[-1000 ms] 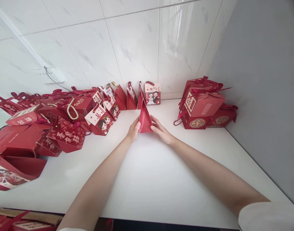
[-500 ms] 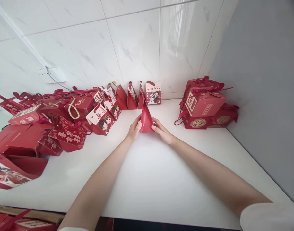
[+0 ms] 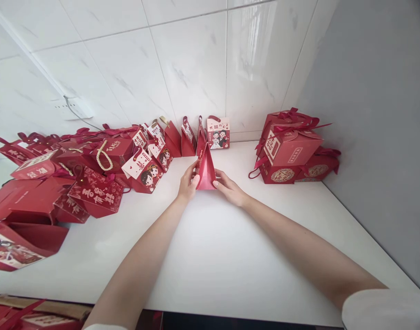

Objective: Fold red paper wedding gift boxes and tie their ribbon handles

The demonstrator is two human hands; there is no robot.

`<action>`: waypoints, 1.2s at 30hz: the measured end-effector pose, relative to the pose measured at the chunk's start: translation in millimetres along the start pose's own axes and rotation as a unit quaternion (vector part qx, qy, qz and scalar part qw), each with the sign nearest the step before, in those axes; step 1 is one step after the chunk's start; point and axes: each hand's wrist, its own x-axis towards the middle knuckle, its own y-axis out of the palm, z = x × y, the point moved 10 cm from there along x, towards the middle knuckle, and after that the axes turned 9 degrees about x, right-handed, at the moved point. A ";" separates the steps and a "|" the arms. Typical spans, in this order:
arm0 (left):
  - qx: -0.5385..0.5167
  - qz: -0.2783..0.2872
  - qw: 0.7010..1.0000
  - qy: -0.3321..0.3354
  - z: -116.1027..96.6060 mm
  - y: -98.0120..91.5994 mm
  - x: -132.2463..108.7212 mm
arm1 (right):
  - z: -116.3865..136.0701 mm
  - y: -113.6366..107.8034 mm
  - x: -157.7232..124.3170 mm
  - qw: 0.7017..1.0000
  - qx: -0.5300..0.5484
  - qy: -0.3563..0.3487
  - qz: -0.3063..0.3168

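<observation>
Between my two hands stands a red triangular gift box [image 3: 207, 173], its plain side panel facing me and its peak pointing up. My left hand [image 3: 188, 183] grips its left edge, thumb on the near side and fingers behind. My right hand [image 3: 229, 187] holds the right edge the same way, with the thumb near the lower corner. Just behind it, partly hidden, is another narrow red gift box [image 3: 201, 133]. Beside that one, a pink and red gift box [image 3: 219, 134] with a printed couple stands against the wall.
Many red gift boxes [image 3: 93, 190] crowd the left of the white table [image 3: 230, 256]. A stack of red ribboned boxes [image 3: 292, 146] stands at the right by the grey panel [image 3: 375, 137]. White tiles [image 3: 192, 68] rise behind. More boxes [image 3: 34, 316] lie below the front edge.
The gift box has turned slightly and shifted a little left, so its printed left side now shows. Both hands have moved with it, still holding its edges.
</observation>
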 end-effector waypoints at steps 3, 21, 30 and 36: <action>-0.002 0.001 1.000 -0.001 -0.5 0.1 -0.1 | -0.3 -0.7 0.0 1.000 -0.005 0.004 -0.003; -0.004 0.005 1.000 -0.004 1.6 1.3 -0.3 | 1.7 -1.5 2.0 1.000 -0.016 -0.006 -0.006; -0.146 0.010 0.989 -0.026 5.4 12.5 -6.8 | -10.2 -22.2 2.4 0.995 0.000 0.017 -0.094; -0.075 0.023 0.993 -0.088 25.0 19.2 -6.1 | -12.6 -45.7 7.0 0.985 0.069 -0.031 -0.158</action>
